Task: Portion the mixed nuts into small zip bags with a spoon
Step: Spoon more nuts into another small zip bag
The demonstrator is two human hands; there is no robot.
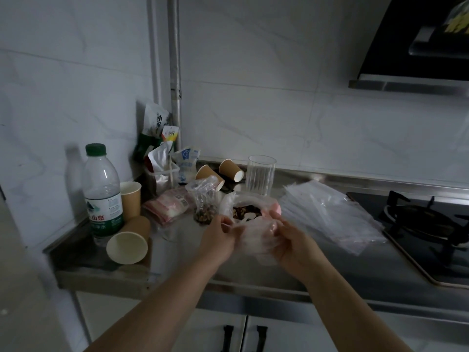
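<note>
A thin clear plastic bag (253, 235) with dark mixed nuts (245, 212) showing at its mouth sits on the steel counter (177, 250). My left hand (218, 237) pinches the bag's left edge. My right hand (291, 245) grips its right side and holds it open. A small zip bag (204, 201) partly filled with nuts stands upright just left of the big bag. A pile of empty clear zip bags (327, 212) lies to the right. A pale, spoon-like shape lies among the nuts; I cannot tell what it is.
A water bottle (102, 191) and several paper cups (128, 246) stand at the left. Snack packets (162, 163), pink-sealed bags (170, 205) and a clear glass (261, 174) crowd the back. A gas hob (426, 224) is at the right, with a range hood (418, 47) above it.
</note>
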